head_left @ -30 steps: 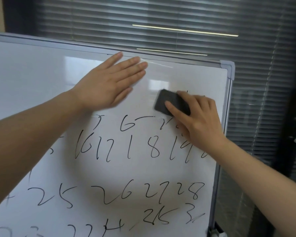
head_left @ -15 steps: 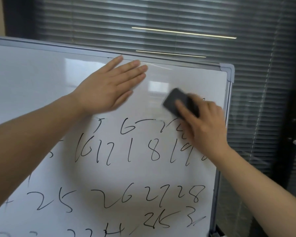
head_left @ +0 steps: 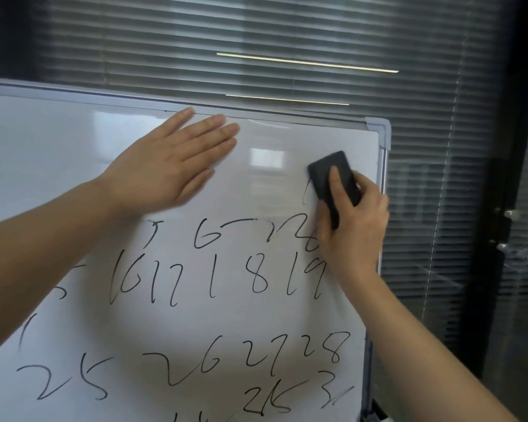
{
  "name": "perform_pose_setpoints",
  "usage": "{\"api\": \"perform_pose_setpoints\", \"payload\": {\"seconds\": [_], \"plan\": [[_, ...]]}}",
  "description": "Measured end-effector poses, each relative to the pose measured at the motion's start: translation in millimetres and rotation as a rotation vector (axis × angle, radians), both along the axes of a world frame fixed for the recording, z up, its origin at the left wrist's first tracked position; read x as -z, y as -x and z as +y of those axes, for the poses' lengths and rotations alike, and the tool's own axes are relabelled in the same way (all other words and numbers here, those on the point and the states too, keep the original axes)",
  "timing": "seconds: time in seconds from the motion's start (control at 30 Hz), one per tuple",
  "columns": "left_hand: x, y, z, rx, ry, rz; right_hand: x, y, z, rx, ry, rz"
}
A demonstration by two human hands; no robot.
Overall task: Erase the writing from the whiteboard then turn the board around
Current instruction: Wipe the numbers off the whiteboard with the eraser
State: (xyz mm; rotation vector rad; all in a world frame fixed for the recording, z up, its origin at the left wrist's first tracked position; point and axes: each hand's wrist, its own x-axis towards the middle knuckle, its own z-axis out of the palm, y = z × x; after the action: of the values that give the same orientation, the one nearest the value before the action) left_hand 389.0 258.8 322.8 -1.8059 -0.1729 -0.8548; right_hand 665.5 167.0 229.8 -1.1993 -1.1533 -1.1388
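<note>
R hand (head_left: 352, 229) – eraser (head_left: 334, 184) (whiteboard (head_left: 272, 318))

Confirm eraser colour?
Black: the eraser, gripped by the right hand, head view.

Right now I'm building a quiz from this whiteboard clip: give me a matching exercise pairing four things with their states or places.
Things:
1. left hand
2. right hand
3. black rectangular eraser
4. black handwritten numbers

States:
A. fills the board's middle and lower rows
B. lies flat on the white board
C. grips the eraser
D. sits near the board's upper right corner

Pairs: 1-B, 2-C, 3-D, 4-A
</note>
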Motion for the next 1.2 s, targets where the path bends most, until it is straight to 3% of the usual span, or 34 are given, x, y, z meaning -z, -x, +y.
{"api": "perform_pose_setpoints", "payload": {"seconds": [0.17, 0.27, 0.43, 0.53, 0.73, 0.8, 0.93, 1.03, 1.1, 1.2], "plan": [[-0.5, 0.4, 2.5, 0.009, 0.009, 0.007, 15.3, -8.8, 0.3, 0.018, 0.079, -0.333], [-0.1, -3.0, 3.5, 0.017, 0.007, 0.002, 10.6, -31.6, -6.8, 0.061, 0.107, -0.416], [0.6, -5.5, 6.2, 0.018, 0.007, -0.002, 2.1, -34.1, -7.6, 0.092, 0.061, -0.010], [0.7, -2.1, 7.8, 0.012, 0.009, 0.000, 13.4, -12.3, -0.1, 0.049, 0.039, 0.057], [1.2, 3.6, 8.6, 0.011, 0.013, -0.003, 32.3, -20.7, -3.1, 0.073, 0.096, -0.368], [1.1, -1.0, 6.9, 0.017, 0.002, -0.003, 25.4, -29.1, -5.3, 0.110, 0.077, -0.278], [0.4, -7.3, 5.4, 0.020, 0.004, -0.002, 13.6, -27.1, -6.8, 0.122, 0.067, 0.094], [0.9, -4.0, 6.1, 0.017, 0.002, -0.002, 11.8, -10.3, -2.7, 0.086, 0.059, 0.182], [0.5, 0.4, 7.0, 0.013, 0.006, 0.001, 15.8, 4.9, 1.8, 0.041, 0.048, 0.072], [0.2, 3.9, 7.0, 0.008, 0.013, 0.001, 26.3, 17.0, 5.7, -0.010, 0.075, -0.294]]}}
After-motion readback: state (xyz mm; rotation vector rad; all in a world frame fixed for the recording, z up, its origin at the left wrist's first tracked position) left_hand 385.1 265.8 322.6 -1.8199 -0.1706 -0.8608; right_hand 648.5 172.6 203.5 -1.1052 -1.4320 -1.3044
